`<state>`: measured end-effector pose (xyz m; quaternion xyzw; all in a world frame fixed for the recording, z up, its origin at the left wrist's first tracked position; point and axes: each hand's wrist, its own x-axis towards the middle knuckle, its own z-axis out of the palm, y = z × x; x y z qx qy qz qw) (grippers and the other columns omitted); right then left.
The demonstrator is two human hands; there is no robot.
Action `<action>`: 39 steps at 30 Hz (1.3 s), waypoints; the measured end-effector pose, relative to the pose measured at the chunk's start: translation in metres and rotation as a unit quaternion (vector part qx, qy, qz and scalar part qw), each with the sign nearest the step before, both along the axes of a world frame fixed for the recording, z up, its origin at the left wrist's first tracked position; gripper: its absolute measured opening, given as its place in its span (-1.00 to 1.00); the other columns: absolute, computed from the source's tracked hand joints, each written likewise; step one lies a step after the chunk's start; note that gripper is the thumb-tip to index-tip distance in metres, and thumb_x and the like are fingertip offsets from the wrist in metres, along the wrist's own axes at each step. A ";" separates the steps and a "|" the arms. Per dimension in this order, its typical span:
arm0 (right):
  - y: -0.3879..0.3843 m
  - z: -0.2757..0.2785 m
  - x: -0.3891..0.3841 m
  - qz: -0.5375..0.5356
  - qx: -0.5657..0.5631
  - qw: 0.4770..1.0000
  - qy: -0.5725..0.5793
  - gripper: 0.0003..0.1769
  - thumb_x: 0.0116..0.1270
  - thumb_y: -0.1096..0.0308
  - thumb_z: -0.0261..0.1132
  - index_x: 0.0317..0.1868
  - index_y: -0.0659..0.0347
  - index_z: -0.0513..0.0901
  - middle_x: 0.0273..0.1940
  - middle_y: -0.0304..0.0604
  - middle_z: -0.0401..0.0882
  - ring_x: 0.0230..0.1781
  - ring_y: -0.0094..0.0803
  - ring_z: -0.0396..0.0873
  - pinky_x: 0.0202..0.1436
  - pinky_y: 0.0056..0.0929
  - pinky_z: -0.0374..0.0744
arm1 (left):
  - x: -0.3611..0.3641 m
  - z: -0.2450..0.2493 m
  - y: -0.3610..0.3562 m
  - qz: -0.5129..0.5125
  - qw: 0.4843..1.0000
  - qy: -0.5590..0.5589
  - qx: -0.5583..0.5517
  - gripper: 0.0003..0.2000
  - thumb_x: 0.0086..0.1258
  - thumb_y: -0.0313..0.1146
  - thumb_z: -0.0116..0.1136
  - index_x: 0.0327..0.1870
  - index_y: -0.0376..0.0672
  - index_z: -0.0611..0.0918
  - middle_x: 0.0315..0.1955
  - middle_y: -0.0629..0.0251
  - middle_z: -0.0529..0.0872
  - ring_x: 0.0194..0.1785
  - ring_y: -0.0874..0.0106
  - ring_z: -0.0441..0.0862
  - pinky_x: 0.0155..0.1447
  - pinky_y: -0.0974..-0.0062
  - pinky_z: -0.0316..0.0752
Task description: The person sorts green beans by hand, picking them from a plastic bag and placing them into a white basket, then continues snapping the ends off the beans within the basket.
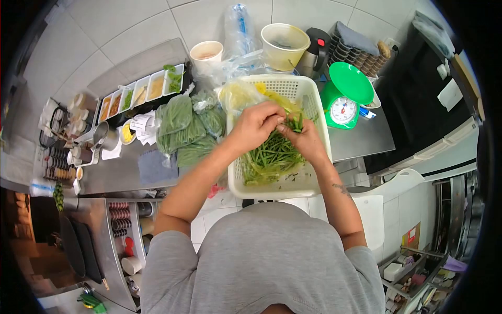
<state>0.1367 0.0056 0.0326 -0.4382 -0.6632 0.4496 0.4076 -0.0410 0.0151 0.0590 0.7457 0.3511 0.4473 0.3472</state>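
A white perforated basket (236,180) stands in front of me, lined partly with a yellowish clear bag (243,96). Cut green vegetable pieces (274,157) lie in its lower part. Over them my left hand (260,124) is closed, its fingertips pinched together close to those of my right hand (305,138). My right hand is closed around some green stalks (296,123), which stick up between its thumb and fingers. What the left fingertips hold is too small to make out.
Bagged greens (178,123) lie left of the basket, beside a row of ingredient trays (140,91). To the right is a green scale (345,99). Behind stand a white tub (285,44), a paper bowl (206,51) and a dark jug (315,49).
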 end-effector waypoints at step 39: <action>-0.009 0.016 -0.003 -0.016 -0.181 0.943 0.278 -0.82 0.36 0.33 0.18 -0.15 0.26 0.50 -0.64 -0.33 0.29 -0.58 -0.48 0.43 -0.47 -0.49 0.41 | 0.006 -0.097 0.002 0.248 0.852 0.460 0.024 -0.73 0.10 -0.50 0.07 -0.14 -0.37 0.53 -0.17 0.00 0.56 0.00 0.13 0.48 0.02 0.23 0.41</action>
